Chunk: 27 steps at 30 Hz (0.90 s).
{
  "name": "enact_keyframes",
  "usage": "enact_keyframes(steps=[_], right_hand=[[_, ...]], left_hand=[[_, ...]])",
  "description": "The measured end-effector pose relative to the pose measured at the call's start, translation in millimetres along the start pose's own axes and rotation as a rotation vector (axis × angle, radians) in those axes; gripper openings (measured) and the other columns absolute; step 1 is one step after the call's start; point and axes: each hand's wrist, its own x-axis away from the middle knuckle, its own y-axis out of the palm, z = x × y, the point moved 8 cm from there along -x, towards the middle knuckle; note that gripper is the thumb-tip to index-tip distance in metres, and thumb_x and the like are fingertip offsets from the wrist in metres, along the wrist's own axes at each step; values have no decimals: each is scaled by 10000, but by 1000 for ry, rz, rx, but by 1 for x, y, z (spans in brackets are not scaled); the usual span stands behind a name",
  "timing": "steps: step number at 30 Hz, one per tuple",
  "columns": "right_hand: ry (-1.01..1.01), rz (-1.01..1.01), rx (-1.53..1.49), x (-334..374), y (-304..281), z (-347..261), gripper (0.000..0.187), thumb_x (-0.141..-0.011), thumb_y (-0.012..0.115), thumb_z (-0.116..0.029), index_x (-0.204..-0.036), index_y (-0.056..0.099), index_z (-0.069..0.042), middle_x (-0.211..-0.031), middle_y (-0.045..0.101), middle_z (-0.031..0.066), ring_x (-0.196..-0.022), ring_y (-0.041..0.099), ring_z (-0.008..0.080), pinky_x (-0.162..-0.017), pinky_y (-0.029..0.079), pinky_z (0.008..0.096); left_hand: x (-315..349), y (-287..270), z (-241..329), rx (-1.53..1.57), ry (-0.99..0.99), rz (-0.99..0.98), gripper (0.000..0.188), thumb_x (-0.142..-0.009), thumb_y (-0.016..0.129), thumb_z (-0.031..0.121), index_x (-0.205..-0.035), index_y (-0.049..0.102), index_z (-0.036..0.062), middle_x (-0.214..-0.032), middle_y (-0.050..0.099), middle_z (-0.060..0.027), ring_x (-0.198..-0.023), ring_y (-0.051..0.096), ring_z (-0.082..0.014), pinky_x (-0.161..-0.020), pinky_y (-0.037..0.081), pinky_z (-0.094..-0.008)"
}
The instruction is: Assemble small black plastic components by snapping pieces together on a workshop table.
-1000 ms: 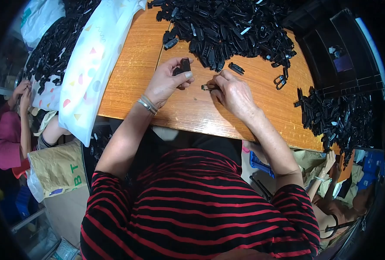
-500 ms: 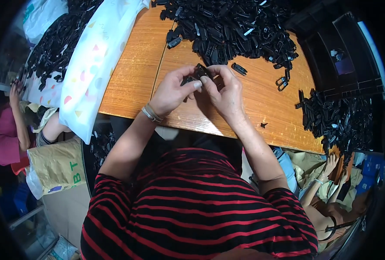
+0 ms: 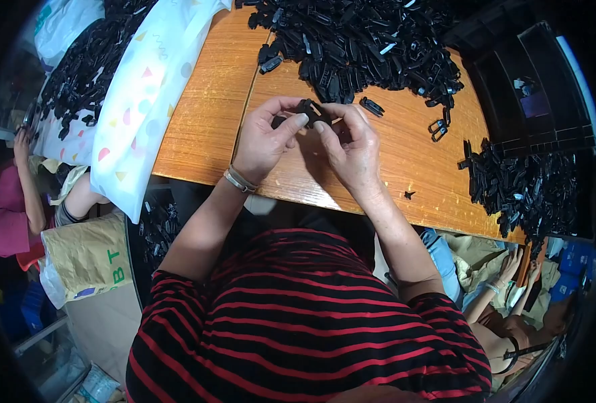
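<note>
Over the front of the wooden table (image 3: 204, 101), my two hands meet on a small black plastic piece (image 3: 309, 107) with a slot in it. My left hand (image 3: 264, 138) pinches its left side between thumb and fingers. The right side sits between the thumb and fingers of my right hand (image 3: 353, 144). Another dark bit (image 3: 278, 122) shows inside the left fingers, partly hidden. Just beyond the right hand lies a single long black part (image 3: 372, 106). A large heap of similar black plastic parts (image 3: 352, 47) covers the far side of the table.
A second pile of black parts (image 3: 519, 181) lies at the table's right end, beside a dark bin (image 3: 526, 87). A small black scrap (image 3: 409, 195) is near the front edge. White patterned sheeting (image 3: 137, 114) hangs at left. Other people's arms (image 3: 489, 289) show at right and left.
The black piece has been turned between my fingers, so its slot now shows. My hands have shifted only slightly. The co-worker's hands at right have moved a little.
</note>
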Motion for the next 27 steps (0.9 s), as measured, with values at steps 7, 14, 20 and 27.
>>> enact_keyframes(steps=[7,14,20,27], right_hand=[[-22,-23,28,6,4,2,212,-826,711,-15,-1029,650,-8,-848,598,59,-642,575,97,-557,459,224],[-95,1,161,21,15,-13,353,-754,784,-115,-1065,639,-35,-889,600,119,-703,641,239,-588,510,322],[53,-124,45,38,30,-12,444,-791,783,-212,-1115,546,-21,-878,614,148,-735,645,280,-646,513,359],[116,-498,-128,46,42,-11,322,-825,758,-191,-1039,595,-14,-859,642,100,-747,643,201,-669,516,316]], left_hand=[[5,-1,-4,-10,41,15,240,-925,628,67,-1159,626,12,-897,636,-8,-699,546,-24,-564,430,-165],[21,2,-5,-28,92,66,231,-956,588,85,-1175,631,26,-898,623,10,-697,511,-13,-563,409,-157],[26,14,2,15,131,-79,295,-1038,447,256,-943,607,27,-832,599,8,-691,513,-37,-601,419,-178],[57,-11,7,-152,-79,-10,316,-1031,421,253,-876,591,35,-747,576,-13,-647,503,-59,-571,390,-200]])
